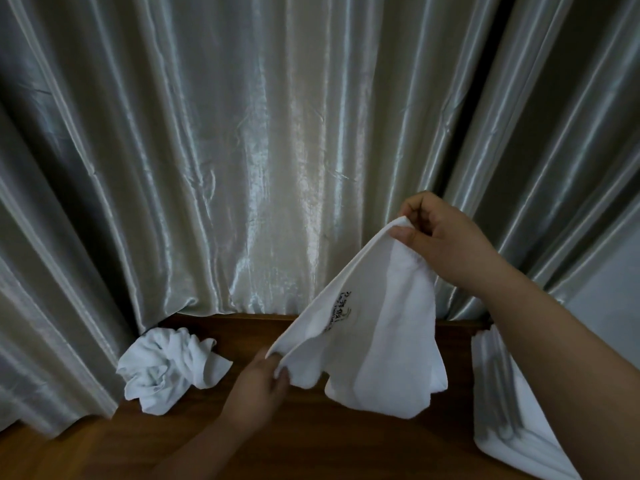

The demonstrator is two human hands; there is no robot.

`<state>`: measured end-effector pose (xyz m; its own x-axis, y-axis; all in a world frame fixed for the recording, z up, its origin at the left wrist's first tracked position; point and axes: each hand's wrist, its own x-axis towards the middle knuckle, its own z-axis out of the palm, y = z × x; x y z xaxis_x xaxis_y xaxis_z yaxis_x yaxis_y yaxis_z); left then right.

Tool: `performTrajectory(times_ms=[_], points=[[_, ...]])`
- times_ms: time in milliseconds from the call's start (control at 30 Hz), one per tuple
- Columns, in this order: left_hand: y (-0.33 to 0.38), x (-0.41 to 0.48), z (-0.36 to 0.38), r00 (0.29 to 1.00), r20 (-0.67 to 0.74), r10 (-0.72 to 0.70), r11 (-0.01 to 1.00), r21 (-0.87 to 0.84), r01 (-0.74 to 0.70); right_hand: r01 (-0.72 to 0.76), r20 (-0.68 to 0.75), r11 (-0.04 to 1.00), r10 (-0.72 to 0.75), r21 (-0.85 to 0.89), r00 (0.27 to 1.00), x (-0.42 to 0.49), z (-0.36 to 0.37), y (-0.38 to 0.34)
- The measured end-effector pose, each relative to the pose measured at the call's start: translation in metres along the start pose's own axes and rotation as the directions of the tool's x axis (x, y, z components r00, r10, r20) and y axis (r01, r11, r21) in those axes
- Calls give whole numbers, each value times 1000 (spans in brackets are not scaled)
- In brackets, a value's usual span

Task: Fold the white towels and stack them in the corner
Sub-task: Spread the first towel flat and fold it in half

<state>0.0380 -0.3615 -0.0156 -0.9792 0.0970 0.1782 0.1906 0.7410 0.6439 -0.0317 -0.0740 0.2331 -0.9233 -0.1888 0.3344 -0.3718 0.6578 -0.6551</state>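
Note:
A white towel (374, 334) with small dark lettering hangs in the air over the wooden table (277, 441). My right hand (440, 237) pinches its top corner, held high. My left hand (258, 382) grips a lower corner near the table. A crumpled white towel (169, 367) lies on the table at the left, against the curtain. A stack of folded white towels (509, 410) sits at the right, partly hidden behind my right forearm.
A shiny grey curtain (242, 168) hangs right behind the table and spills over its left edge. A pale wall (602, 299) shows at the far right.

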Motion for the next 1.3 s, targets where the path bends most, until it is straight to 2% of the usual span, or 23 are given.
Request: performTrajectory(times_ms=[167,267,400,500,767,933,1100,1167,1300], points=[[-18,20,-44,991,-130,-40,981,-196,14,-91,18,996,91,5,996,-3,-14,28],[-20,34,-71,987,-152,-53,970,-242,15,-139,10,990,139,5,990,-7,-19,52],[-13,54,-109,992,-110,-54,972,-231,27,-178,33,984,178,-13,983,-10,-24,87],[-8,69,-130,998,-63,-22,989,-144,12,-183,93,981,188,-64,978,-15,-20,102],[25,95,-159,982,-145,118,991,-48,-126,-181,83,977,191,-113,978,-27,0,125],[29,102,-152,995,-70,66,992,-105,-73,-175,54,975,183,-135,982,-29,8,132],[2,113,-133,1000,-16,-2,958,-286,-2,-189,44,972,197,-141,979,-28,24,147],[-6,117,-123,1000,8,-13,957,-290,14,-200,60,968,211,-150,976,-29,32,159],[-17,127,-100,988,14,-152,959,-240,151,-263,49,956,271,-129,961,-24,49,184]])
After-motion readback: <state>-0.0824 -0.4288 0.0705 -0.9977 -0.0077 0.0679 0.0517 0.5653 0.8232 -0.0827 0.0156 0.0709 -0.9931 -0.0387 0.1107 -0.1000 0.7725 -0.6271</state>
